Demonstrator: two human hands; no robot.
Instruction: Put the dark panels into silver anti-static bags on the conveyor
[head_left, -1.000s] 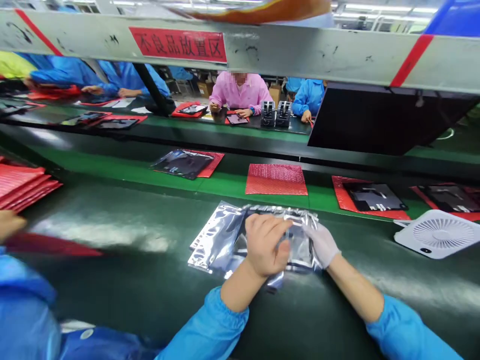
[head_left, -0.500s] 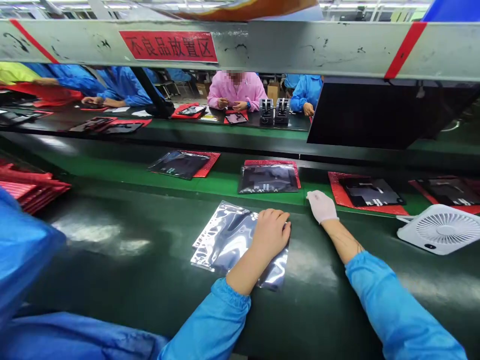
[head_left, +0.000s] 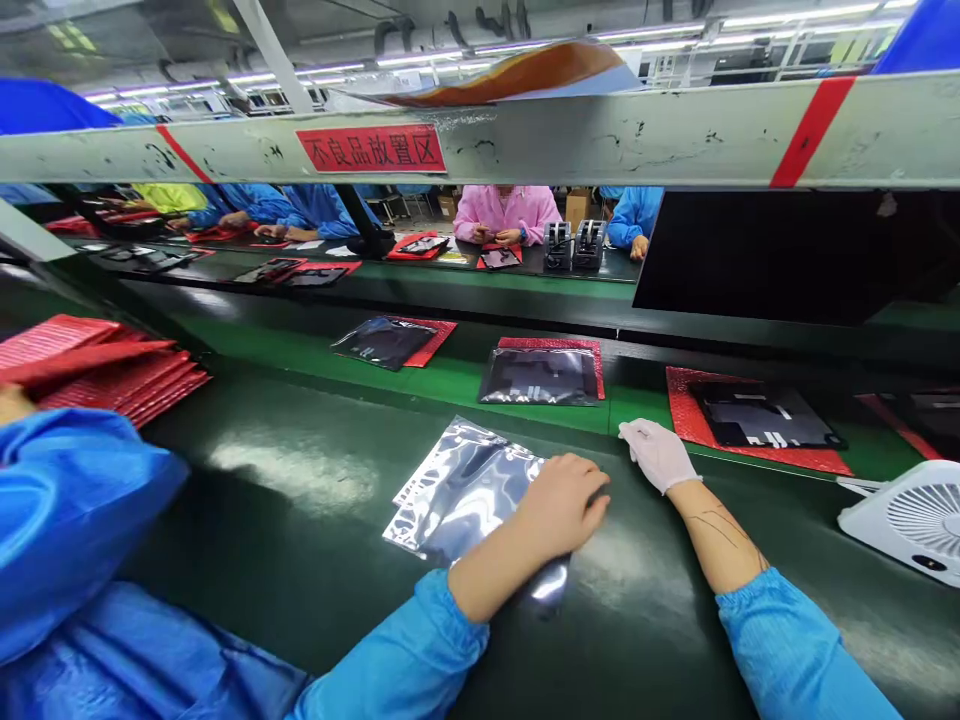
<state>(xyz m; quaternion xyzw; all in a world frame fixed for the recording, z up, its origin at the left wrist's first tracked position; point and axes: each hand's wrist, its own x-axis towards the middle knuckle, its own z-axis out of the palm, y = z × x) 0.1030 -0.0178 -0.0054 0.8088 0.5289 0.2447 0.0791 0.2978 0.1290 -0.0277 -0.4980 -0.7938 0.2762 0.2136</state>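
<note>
My bare left hand (head_left: 564,502) is over the right side of a shiny, silvery see-through bag (head_left: 457,515), its fingers and thumb closed round the edge. A dark edge shows between the fingertips; what lies inside under the hand is hidden. Another sheet or bag lies partly beneath, at the upper left. My right hand (head_left: 658,455), in a white glove, rests with its fingers curled at the near edge of the green belt (head_left: 626,412); nothing shows in it. Closest to it are a bagged dark panel (head_left: 536,377) on a red bubble pouch and another dark panel (head_left: 765,412).
A white fan (head_left: 911,520) stands at the right. Red bubble pouches (head_left: 135,375) are stacked at the left, beside a co-worker's blue sleeve (head_left: 82,500). A beam with a red label (head_left: 371,149) and a black screen (head_left: 780,255) hang above the belt. People work across the line.
The view has tilted up and swung left. My left hand has shifted slightly with the bag's right side, which now looks darker and blurred. My right hand stays at the belt edge.
</note>
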